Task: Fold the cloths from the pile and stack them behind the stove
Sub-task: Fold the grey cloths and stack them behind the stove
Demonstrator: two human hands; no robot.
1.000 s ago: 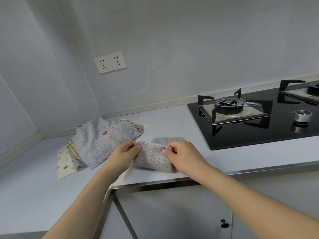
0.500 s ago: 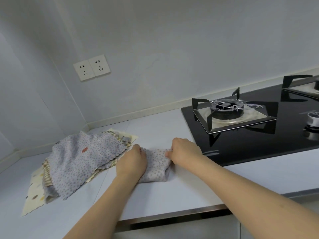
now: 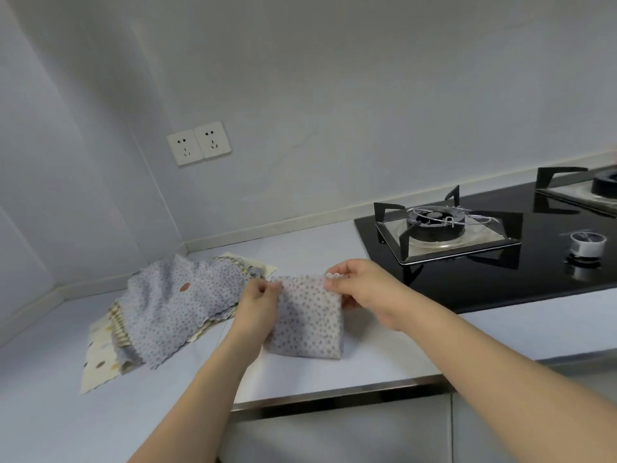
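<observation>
While both hands pinch its top corners, the folded dotted cloth (image 3: 305,317) hangs upright, bottom edge on the counter (image 3: 367,365). Left hand (image 3: 257,304) grips the 9 o'clock corner, right hand (image 3: 362,289) the 3 o'clock one. Pile (image 3: 173,305) lies at 9 o'clock, stove (image 3: 500,262) at 2 o'clock.

A double wall socket (image 3: 198,143) is mounted on the pale wall (image 3: 334,95), above and to the left of the countertop (image 3: 300,372). The countertop is white with a metal front edge. A white skirting strip (image 3: 283,225) runs along the countertop's rear edge. Grey cabinet fronts (image 3: 334,432) sit directly below the countertop's front edge.
</observation>
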